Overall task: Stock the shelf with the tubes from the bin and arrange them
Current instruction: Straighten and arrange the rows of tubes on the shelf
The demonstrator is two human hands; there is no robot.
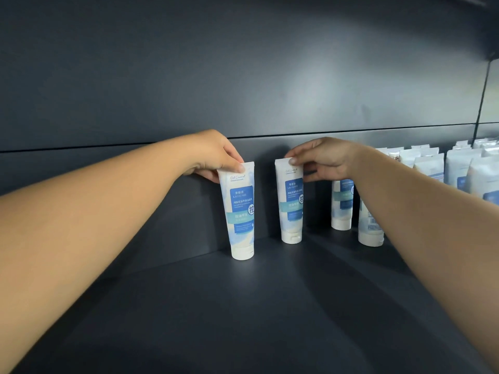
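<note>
From my head view, my left hand pinches the crimped top of one tube, and my right hand pinches the top of a second tube. Both stand cap-down on the shelf, apart from each other, left of the stocked row. I should set each one squarely on its cap, label forward, before easing my fingers off.

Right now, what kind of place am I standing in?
Most likely a shop or stockroom. A dark shelf holds identical white-and-blue tubes standing on their caps, one under the left hand and one under the right hand, and a packed row of tubes beside them.
</note>
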